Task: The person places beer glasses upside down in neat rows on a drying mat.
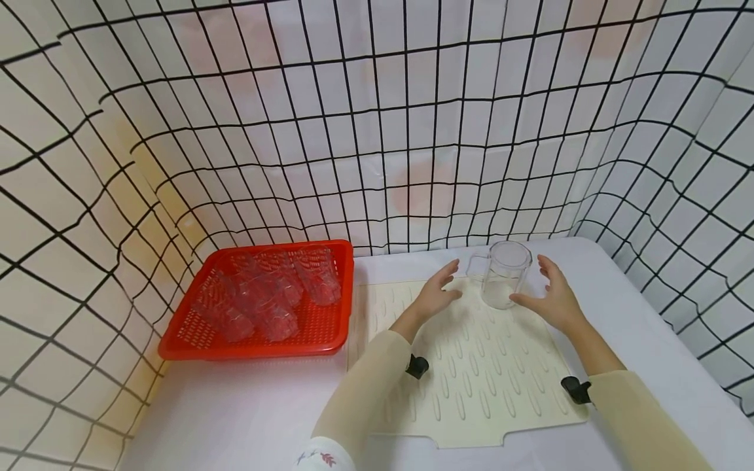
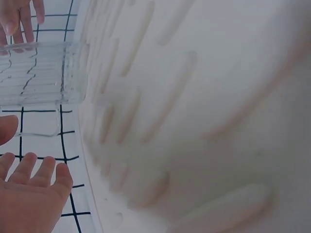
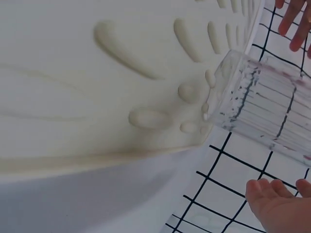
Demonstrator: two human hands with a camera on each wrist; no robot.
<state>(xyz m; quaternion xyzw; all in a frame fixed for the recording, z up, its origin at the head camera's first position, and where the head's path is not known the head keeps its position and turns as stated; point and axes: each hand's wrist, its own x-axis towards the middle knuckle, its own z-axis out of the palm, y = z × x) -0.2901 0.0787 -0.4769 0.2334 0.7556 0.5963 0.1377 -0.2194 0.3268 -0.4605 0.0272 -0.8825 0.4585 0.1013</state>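
Note:
A clear glass mug (image 1: pixel 505 278) stands upright near the back right corner of a cream mat (image 1: pixel 465 418) with raised oval ridges. Its handle points left. My left hand (image 1: pixel 434 294) hovers left of the handle, apart from it, fingers loosely bent. On the other side, my right hand (image 1: pixel 550 297) has its fingers and thumb spread around a gap, with the thumb close to the mug's lower wall. The right wrist view shows space between those fingers (image 3: pixel 265 191) and the mug (image 3: pixel 262 104). Neither hand holds anything.
To the left, a red plastic basket (image 1: pixel 259 353) holds several clear glass vessels (image 1: pixel 318 278) lying on their sides. A white wall with a black grid (image 1: pixel 406 124) encloses the white table (image 1: pixel 247 418) at the back and both sides.

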